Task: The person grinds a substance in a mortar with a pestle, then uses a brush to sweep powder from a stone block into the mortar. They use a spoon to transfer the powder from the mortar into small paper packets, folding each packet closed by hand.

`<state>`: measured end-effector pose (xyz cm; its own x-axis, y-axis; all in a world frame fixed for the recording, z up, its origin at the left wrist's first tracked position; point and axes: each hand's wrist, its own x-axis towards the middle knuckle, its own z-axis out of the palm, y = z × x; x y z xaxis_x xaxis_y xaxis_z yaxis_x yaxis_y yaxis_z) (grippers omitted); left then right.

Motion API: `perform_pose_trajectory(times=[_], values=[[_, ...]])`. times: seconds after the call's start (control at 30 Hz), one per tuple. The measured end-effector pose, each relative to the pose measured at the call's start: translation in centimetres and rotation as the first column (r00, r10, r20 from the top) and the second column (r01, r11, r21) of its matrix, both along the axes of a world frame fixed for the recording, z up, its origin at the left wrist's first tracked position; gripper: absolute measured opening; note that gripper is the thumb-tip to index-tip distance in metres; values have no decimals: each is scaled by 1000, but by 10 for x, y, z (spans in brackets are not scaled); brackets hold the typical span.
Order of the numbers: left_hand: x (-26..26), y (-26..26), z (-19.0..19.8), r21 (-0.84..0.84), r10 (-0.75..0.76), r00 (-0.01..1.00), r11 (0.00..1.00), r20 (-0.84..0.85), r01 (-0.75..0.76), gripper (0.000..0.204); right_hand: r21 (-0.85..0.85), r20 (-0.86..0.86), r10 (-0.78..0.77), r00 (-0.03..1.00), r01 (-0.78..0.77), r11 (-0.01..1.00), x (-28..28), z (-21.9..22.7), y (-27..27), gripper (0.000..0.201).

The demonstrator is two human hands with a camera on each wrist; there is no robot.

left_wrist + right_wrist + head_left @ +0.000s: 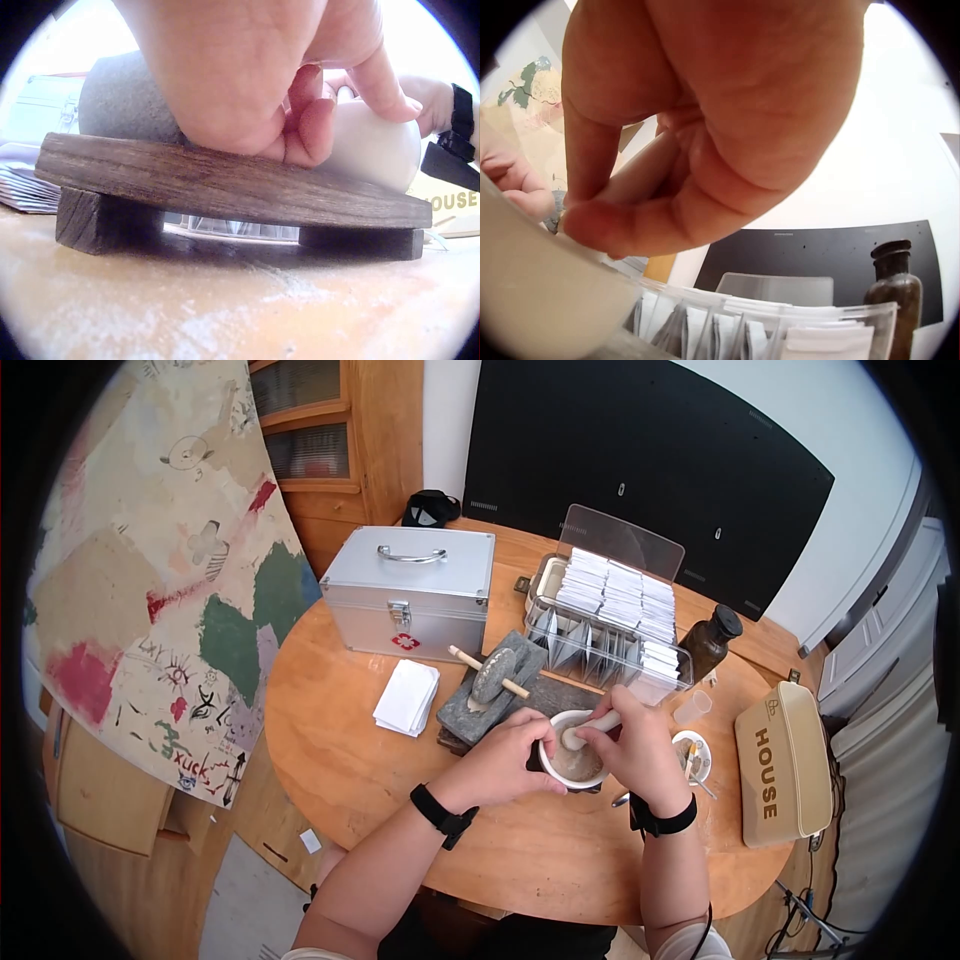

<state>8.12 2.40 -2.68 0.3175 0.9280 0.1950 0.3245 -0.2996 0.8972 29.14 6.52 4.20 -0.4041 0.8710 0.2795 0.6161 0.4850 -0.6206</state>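
A white mortar (pixel 562 781) with pale brown powder (pixel 582 766) inside stands on a dark wooden stand (pixel 232 184) with short feet. My left hand (pixel 515 753) grips the mortar at its left side, the thumb at the rim and the other fingers low against the wall. Held in my right hand (pixel 632 745) is a white pestle (pixel 598 725), slanting down into the bowl with its rounded end over the powder. The right wrist view shows the fingers and thumb wrapped round the pestle's shaft (pixel 641 169).
Left of the mortar sits a grey stone trough (pixel 462 717) with a stone wheel (pixel 494 674) on a wooden axle. Behind are a silver case (pixel 370 600), a box of paper packets (pixel 610 595) and a brown bottle (pixel 708 645). At right stand a small dish (pixel 706 758) and a HOUSE tin (pixel 785 770).
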Motion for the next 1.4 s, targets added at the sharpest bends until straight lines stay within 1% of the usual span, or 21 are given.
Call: perform_pose_trajectory(times=[0.07, 0.1, 0.2, 0.27, 0.37, 0.5, 0.57, 0.6, 0.67, 0.7, 0.77, 0.8, 0.87, 0.9, 0.97, 1.0, 1.07, 1.1, 1.17, 1.27, 1.4], values=[[0, 0, -1, 13, -1, 1000, 1000, 0, 1, 45, -49, -83, 140, 987, -145, 988, -1, -5, 0, 27], [0, 0, -1, 8, -3, 1000, 1000, 1, 3, 46, -49, -83, 141, 987, -145, 988, -1, -2, -1, 27], [-1, 0, 0, 1, -5, 1000, 1000, -1, 5, 46, -207, -57, 162, 985, -171, 963, 5, 9, -4, 28], [-1, -1, 1, 0, -9, 1000, 1000, -6, 9, 47, -167, 56, 90, 994, -80, 983, 8, 13, -2, 29], [-1, -1, 3, -3, -5, 1000, 1000, -18, 4, 47, -50, 45, 12, 999, -10, 999, 4, 5, -1, 29], [0, 0, 2, -33, -1, 1000, 999, 3, 2, 47, 26, -46, 88, 995, -87, 996, -5, -3, -2, 29], [0, -1, 4, -66, 3, 1000, 998, 14, -2, 48, -106, -34, 137, 990, -140, 984, -6, 5, -6, 29], [0, -1, 5, -71, 3, 1000, 997, 8, -2, 48, -106, -34, 138, 990, -141, 984, -4, 9, -7, 29], [0, -1, 5, -76, 3, 1000, 997, 4, -3, 48, -226, 33, 117, 993, -107, 968, 2, 14, -6, 29], [-1, -1, 3, -39, 0, 1000, 999, -8, 0, 48, -226, 33, 118, 993, -107, 968, 4, 13, -5, 29], [-1, -1, 3, -1, -3, 1000, 1000, -19, 3, 47, -60, 73, 37, 997, -33, 998, 6, 9, -2, 29], [-1, -1, 4, -5, -4, 1000, 1000, -22, 4, 47, -60, 73, 37, 997, -33, 998, 4, 6, -1, 29], [-1, -1, 4, -9, -4, 1000, 1000, -25, 4, 47, -12, -23, 8, 1000, -9, 1000, -1, 1, 0, 26], [-1, 0, 4, -33, -3, 1000, 999, -6, 3, 48, -11, -23, 9, 1000, -9, 1000, -2, -1, -1, 26], [0, 0, 4, -56, -2, 1000, 998, 12, 3, 49, -54, -70, 155, 985, -159, 986, -4, -4, -2, 26], [0, 0, 4, -66, 1, 1000, 998, 14, 0, 49, -54, -70, 155, 985, -159, 986, -3, -2, -2, 26], [0, 0, 5, -76, 5, 1000, 997, 17, -4, 49, -227, -64, 160, 985, -171, 959, 2, 4, -3, 27], [-1, -1, 6, -75, 5, 1000, 997, 2, -5, 49, -227, -64, 161, 985, -171, 959, 5, 6, -3, 27], [-1, -1, 8, -73, 5, 1000, 997, -14, -6, 49, -115, 64, 82, 995, -74, 991, 8, 10, -2, 27], [0, -1, 6, -42, 9, 1000, 999, -28, -10, 49, -17, 10, 12, 1000, -11, 1000, 5, 3, 1, 27], [0, 0, 0, 19, -1, 1000, 1000, -11, 1, 47, -23, -63, 135, 989, -136, 990, 1, 0, -1, 26]])
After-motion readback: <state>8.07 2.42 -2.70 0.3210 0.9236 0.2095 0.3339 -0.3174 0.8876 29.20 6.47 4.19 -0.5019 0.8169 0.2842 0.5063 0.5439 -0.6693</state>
